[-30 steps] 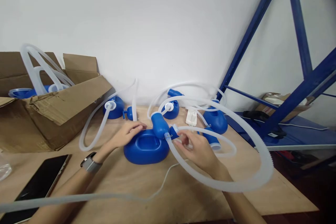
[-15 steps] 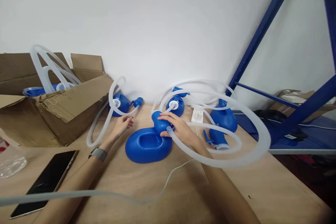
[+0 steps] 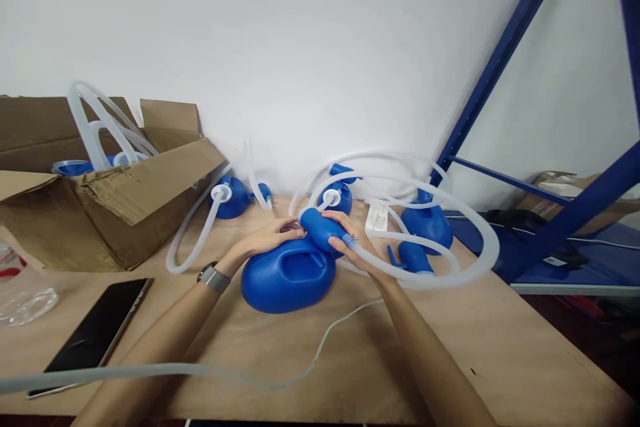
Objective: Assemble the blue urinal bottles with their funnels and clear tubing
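A blue plastic bottle with a moulded handle recess lies on the table in front of me. Over its right end is a blue cup-shaped mouthpiece, joined to a long translucent tube that loops to the right. My right hand grips the mouthpiece from the right, fingers on top and thumb below. My left hand is curled at the far upper side of the bottle, its fingertips beside the mouthpiece's rim; part of this grip is hidden. The bottle's neck is covered.
More blue bottles with tubes stand along the wall: one at left, one in the middle, one at right. An open cardboard box holds more. A phone, a clear bottle and a white cable lie nearby.
My left hand has moved right from beside the far-left bottle to the bottle in front. The mouthpiece in my right hand has turned and shifted slightly right. A tube at the left has swung upright.
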The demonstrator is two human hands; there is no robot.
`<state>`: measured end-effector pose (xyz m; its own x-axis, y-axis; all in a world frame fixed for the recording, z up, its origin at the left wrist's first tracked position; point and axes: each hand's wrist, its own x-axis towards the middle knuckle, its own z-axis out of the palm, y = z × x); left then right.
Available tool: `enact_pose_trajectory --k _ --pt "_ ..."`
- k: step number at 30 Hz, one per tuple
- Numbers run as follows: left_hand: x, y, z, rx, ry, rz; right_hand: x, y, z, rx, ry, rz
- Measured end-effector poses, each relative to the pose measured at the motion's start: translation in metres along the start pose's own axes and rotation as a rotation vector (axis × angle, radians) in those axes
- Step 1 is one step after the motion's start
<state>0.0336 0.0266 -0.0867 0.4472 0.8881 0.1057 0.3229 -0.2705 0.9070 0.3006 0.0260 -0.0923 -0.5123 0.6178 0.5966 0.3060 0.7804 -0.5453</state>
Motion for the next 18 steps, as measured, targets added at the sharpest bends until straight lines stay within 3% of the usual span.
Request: enact_pose_trajectory --k 2,7,13,18 --pt "0.004 0.000 -0.001 -0.068 -0.074 -0.046 -0.002 0.001 -0.001 -0.017 -0.027 -0.024" --pt "0.001 -0.012 0.003 -0.169 -0.062 -0.111 -0.001 -0.012 0.008 -0.123 -0.048 -0.020" --pt "0.003 -0.031 0.021 -0.122 0.098 -0.058 0.003 -0.031 0.019 -0.208 -0.077 0.006" --pt "-0.008 -0.028 0.027 -0.003 0.202 0.057 0.003 -0.034 0.019 -0.229 -0.067 0.028"
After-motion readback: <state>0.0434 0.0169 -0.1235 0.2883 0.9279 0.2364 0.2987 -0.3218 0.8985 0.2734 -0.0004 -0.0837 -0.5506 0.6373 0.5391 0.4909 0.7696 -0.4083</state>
